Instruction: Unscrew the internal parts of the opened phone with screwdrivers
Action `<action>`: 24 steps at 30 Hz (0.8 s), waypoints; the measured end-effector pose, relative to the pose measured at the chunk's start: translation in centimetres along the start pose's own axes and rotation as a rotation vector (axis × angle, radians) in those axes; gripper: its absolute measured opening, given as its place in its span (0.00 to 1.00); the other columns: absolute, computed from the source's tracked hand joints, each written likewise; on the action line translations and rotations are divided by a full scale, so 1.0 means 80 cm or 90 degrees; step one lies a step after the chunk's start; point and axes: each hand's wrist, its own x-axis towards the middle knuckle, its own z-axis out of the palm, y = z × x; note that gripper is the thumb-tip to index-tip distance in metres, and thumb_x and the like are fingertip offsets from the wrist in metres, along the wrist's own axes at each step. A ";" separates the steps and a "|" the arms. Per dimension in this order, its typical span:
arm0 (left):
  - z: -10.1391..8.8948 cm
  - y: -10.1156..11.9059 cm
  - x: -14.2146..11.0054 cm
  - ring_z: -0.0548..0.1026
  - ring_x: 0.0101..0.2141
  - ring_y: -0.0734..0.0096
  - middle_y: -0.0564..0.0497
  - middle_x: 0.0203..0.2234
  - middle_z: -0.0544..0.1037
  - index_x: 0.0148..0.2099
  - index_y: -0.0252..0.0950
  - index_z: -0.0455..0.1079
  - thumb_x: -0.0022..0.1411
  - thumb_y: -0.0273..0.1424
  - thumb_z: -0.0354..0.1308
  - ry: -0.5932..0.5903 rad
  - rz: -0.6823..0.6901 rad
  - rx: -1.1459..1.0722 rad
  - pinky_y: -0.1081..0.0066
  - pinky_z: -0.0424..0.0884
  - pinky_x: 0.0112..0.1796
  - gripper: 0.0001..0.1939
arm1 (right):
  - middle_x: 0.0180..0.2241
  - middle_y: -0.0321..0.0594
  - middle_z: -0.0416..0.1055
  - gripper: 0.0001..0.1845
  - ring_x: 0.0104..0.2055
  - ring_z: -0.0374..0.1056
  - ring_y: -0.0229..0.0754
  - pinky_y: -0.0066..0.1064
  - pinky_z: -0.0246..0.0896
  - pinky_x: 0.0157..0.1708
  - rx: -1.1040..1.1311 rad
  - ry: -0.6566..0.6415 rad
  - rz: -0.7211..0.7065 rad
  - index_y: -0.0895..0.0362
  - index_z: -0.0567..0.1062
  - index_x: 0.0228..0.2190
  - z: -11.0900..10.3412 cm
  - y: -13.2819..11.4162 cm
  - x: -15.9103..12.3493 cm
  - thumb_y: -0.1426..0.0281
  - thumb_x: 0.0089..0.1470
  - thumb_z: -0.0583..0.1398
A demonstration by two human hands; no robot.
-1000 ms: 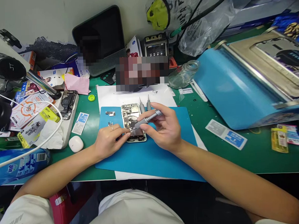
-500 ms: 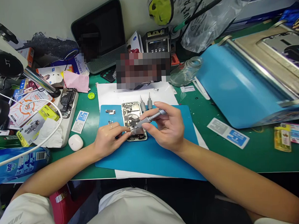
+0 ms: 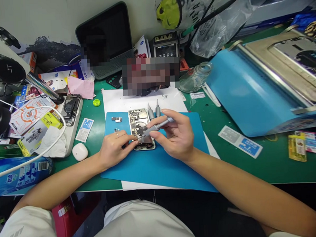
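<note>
An opened smartphone, its inner parts bare, lies on a blue work mat. My right hand is closed round a grey precision screwdriver, which slants down to the left with its tip low over the phone's lower left part. At the phone's left edge, close to that tip, my left hand has thumb and forefinger pinched together; what they grip is too small to make out. Two more screwdrivers lie just beyond the phone. A small metal part and tiny pieces rest on the mat's left.
Left stands a white box bearing another opened phone, beside a white earbud case. A glass jar and a large blue-covered machine are at right. Behind stands a dark screen device; part of the scene is pixelated.
The whole view has shifted very slightly. Both hands and the screwdriver keep nearly the same place over the phone.
</note>
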 end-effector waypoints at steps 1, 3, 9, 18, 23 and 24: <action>0.000 0.000 0.000 0.69 0.23 0.78 0.57 0.23 0.71 0.40 0.35 0.76 0.69 0.31 0.61 -0.001 -0.002 -0.001 0.76 0.64 0.28 0.05 | 0.37 0.37 0.76 0.31 0.39 0.76 0.41 0.32 0.77 0.33 -0.002 0.001 0.002 0.44 0.62 0.60 0.000 0.000 0.000 0.72 0.60 0.64; 0.000 0.000 0.000 0.69 0.23 0.78 0.57 0.22 0.70 0.40 0.35 0.76 0.69 0.30 0.61 -0.001 -0.003 -0.004 0.76 0.64 0.28 0.05 | 0.37 0.37 0.76 0.31 0.39 0.76 0.42 0.33 0.77 0.33 -0.005 0.002 0.003 0.44 0.62 0.60 -0.001 0.000 -0.001 0.72 0.60 0.64; -0.001 0.001 0.000 0.69 0.23 0.79 0.57 0.23 0.71 0.41 0.35 0.76 0.69 0.30 0.61 -0.001 -0.003 -0.011 0.76 0.63 0.28 0.04 | 0.37 0.37 0.77 0.31 0.38 0.76 0.42 0.33 0.76 0.32 -0.005 -0.001 0.003 0.45 0.62 0.60 -0.001 0.003 -0.002 0.72 0.59 0.64; -0.001 0.002 0.001 0.70 0.23 0.78 0.56 0.22 0.72 0.41 0.35 0.76 0.71 0.33 0.59 -0.011 -0.018 -0.008 0.76 0.64 0.28 0.07 | 0.37 0.36 0.76 0.33 0.39 0.76 0.40 0.31 0.77 0.33 0.011 0.001 -0.010 0.45 0.63 0.61 -0.001 0.002 -0.001 0.75 0.58 0.65; -0.003 0.003 0.002 0.70 0.23 0.78 0.55 0.22 0.73 0.42 0.35 0.76 0.70 0.33 0.60 -0.018 -0.032 -0.016 0.75 0.65 0.28 0.08 | 0.37 0.36 0.76 0.33 0.39 0.76 0.40 0.31 0.77 0.33 0.010 0.016 -0.014 0.45 0.63 0.61 -0.001 0.001 -0.001 0.75 0.58 0.65; -0.003 0.003 0.002 0.71 0.23 0.77 0.55 0.23 0.73 0.41 0.34 0.77 0.70 0.33 0.60 -0.018 -0.030 -0.016 0.75 0.65 0.28 0.07 | 0.38 0.36 0.76 0.33 0.39 0.76 0.41 0.31 0.77 0.33 0.007 0.015 -0.012 0.44 0.63 0.61 -0.001 0.001 -0.001 0.75 0.58 0.65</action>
